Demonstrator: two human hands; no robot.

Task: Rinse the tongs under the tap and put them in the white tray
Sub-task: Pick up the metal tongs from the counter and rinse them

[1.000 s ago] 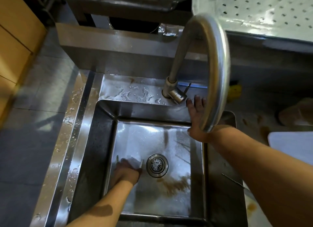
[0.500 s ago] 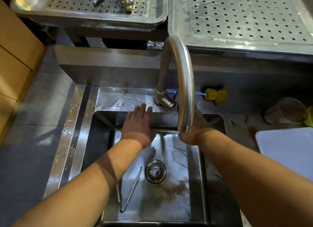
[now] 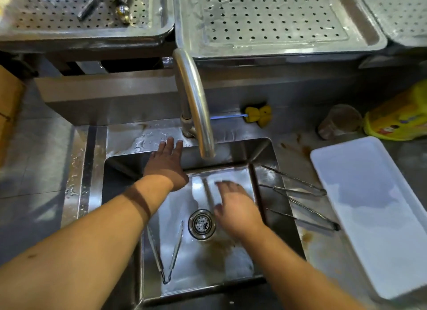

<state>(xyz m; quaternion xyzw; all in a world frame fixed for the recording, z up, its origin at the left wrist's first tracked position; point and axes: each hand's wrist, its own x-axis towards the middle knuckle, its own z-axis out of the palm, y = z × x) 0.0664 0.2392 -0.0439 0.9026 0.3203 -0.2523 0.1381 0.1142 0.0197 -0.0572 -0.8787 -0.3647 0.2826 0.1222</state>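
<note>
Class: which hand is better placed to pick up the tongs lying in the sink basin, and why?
Probably the right hand: it hangs open beside the drain, near the tongs; the left hand is away at the tap.

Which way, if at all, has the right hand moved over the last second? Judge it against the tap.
Yes. The right hand left the base of the curved steel tap and came toward the person, down into the sink beside the round drain.
</note>
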